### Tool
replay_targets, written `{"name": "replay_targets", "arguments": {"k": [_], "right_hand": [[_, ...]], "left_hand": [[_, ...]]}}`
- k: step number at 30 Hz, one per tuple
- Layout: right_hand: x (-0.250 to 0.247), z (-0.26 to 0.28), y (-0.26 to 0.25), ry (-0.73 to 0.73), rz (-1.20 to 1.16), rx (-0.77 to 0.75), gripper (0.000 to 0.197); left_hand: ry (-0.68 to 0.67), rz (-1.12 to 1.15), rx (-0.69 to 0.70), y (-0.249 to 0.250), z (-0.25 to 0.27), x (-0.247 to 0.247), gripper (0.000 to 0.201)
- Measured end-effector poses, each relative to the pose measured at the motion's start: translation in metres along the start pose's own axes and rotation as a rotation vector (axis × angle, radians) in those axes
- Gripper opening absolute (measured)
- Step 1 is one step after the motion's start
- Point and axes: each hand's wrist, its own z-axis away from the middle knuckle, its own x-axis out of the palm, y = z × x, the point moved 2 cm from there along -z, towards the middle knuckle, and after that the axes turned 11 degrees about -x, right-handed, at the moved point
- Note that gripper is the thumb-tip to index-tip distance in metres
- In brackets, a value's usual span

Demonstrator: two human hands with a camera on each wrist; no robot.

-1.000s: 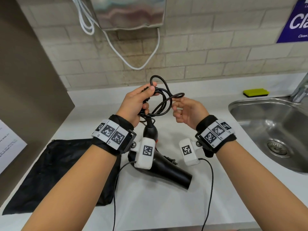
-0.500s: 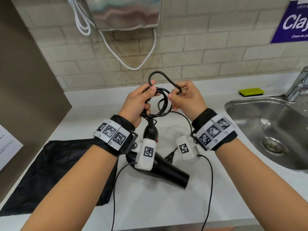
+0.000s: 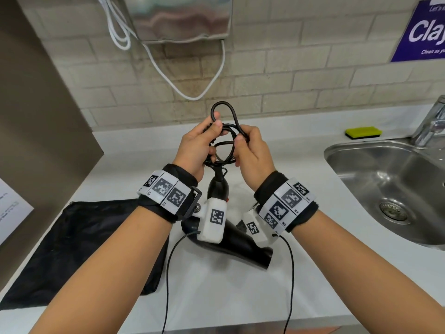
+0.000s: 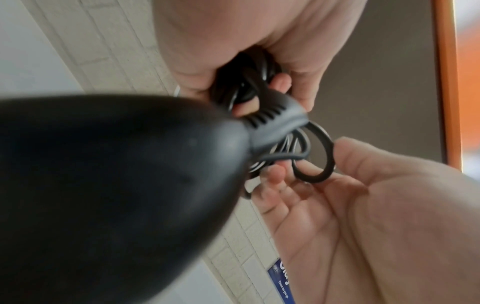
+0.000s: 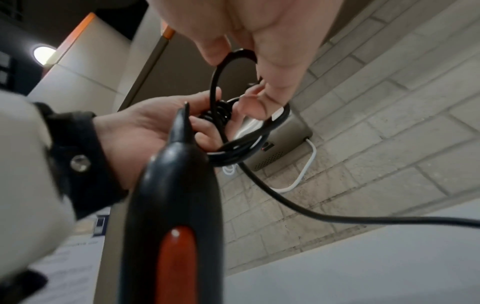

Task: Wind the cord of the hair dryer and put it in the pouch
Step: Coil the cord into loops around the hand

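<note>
The black hair dryer [image 3: 231, 239] sits below my wrists on the white counter [image 3: 313, 179], handle [image 3: 218, 186] pointing up; a red switch [image 5: 176, 257] shows on it. My left hand [image 3: 214, 126] grips several coils of the black cord [image 3: 226, 143] just above the handle end. My right hand [image 3: 243, 138] pinches a cord loop [image 5: 241, 55] against that bundle. In the left wrist view the loop [image 4: 317, 152] sits between thumb and fingers. A free length of cord [image 5: 337, 218] trails off to the right. The black pouch [image 3: 84, 242] lies flat at the left.
A steel sink [image 3: 385, 189] with a faucet [image 3: 431, 121] takes the right side, and a yellow-green sponge [image 3: 363, 132] lies behind it. A white cable [image 3: 192, 92] hangs from a metal wall unit [image 3: 183, 18]. A brown panel [image 3: 36, 141] borders the left.
My right hand has moved up and left with a length of cord, and now pinches a loop against the coil in my left hand. The left hand stayed put.
</note>
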Motion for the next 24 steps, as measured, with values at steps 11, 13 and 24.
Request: {"name": "replay_targets", "arguments": {"k": [11,13,24], "right_hand": [[-0.013,-0.018,0.010,0.053,0.143,0.027,0.052],[-0.010,-0.017,0.014,-0.002,0.147,-0.007,0.046],[-0.011,-0.021,0.026,-0.376,-0.066,0.100,0.020]], "left_hand": [[-0.167,0.002,-0.091,0.002,0.005,-0.006,0.021],[-0.190,-0.023,-0.084,0.002,0.005,-0.007,0.021],[-0.200,-0.038,-0.057,0.005,0.005,-0.014,0.019]]}}
